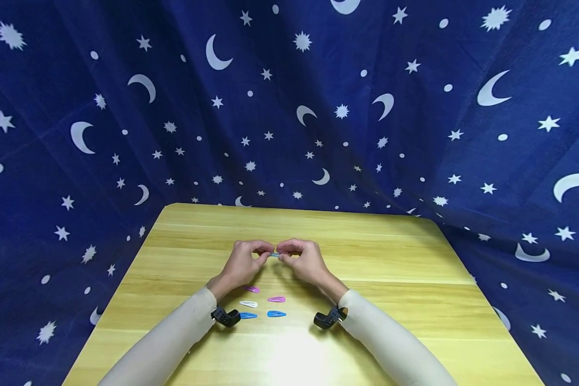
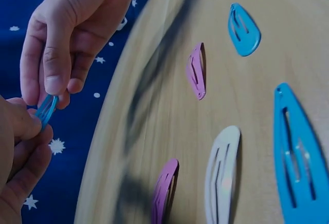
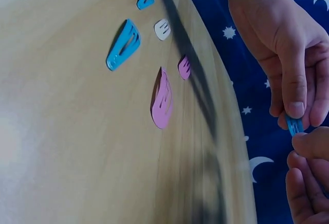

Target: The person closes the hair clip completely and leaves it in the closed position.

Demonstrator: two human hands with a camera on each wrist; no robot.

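Both hands meet above the wooden table, with a small blue snap hair clip (image 1: 274,254) between them. My left hand (image 1: 243,261) pinches one end of this clip between thumb and fingers. At the other end, the thumb and fingers of my right hand (image 1: 306,261) pinch it too. Fingertips cover much of the clip (image 2: 47,109), so whether it is snapped or unsnapped cannot be told. Nearer the body lie two pink clips (image 3: 162,103), a white clip (image 2: 222,175) and two more blue clips (image 3: 123,47), all flat on the tabletop.
The light wooden table (image 1: 391,279) has a bright glare patch at its front middle. Behind and beside it hangs a dark blue curtain (image 1: 280,118) with white moons and stars. A black wrist strap with a camera (image 1: 228,317) sits close to the loose clips.
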